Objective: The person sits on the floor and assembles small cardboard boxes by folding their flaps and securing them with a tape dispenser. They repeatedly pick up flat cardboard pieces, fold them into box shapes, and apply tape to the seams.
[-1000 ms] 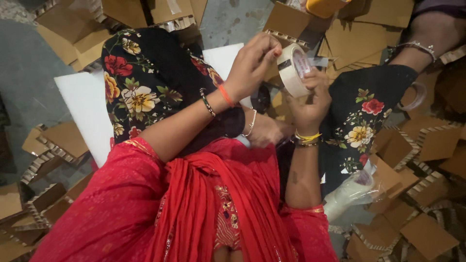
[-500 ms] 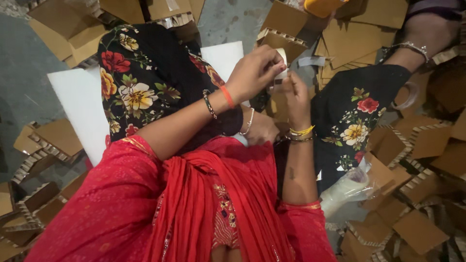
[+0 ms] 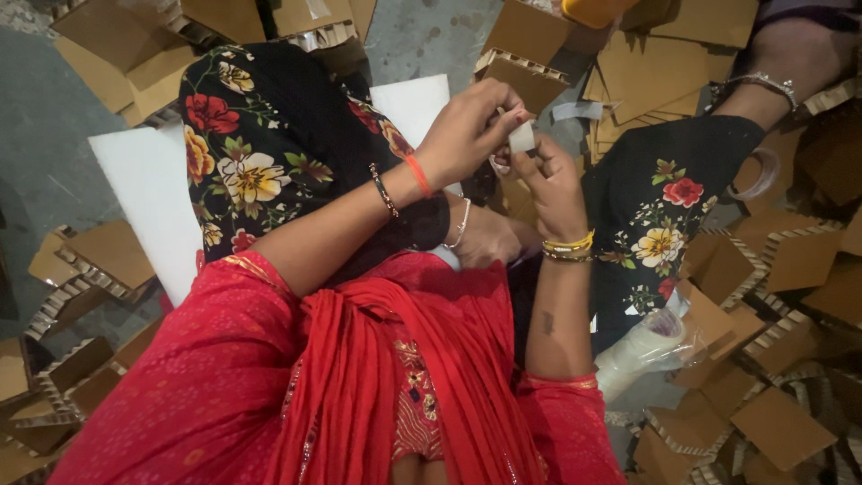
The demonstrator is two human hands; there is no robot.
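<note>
Head view, looking down on a seated person in red clothing and black floral trousers. The left hand (image 3: 467, 126) and the right hand (image 3: 548, 184) meet in front of the chest over a small roll of pale tape (image 3: 522, 136). The left fingers (image 3: 503, 115) are pressed together in a pinch on the roll's upper edge; the right fingers (image 3: 530, 166) close on it from below, so both hands hold the roll, raised above the lap. Whether a free end of tape is lifted cannot be told.

As a judgement, the work is at an early stage: the tape is only being readied, and no strip is seen laid on any piece. A white foam sheet (image 3: 148, 184) lies on the floor under the left knee. Folded cardboard pieces (image 3: 781, 427) are scattered around on both sides, none visibly taped. A second clear tape roll (image 3: 646, 346) rests beside the right thigh.
</note>
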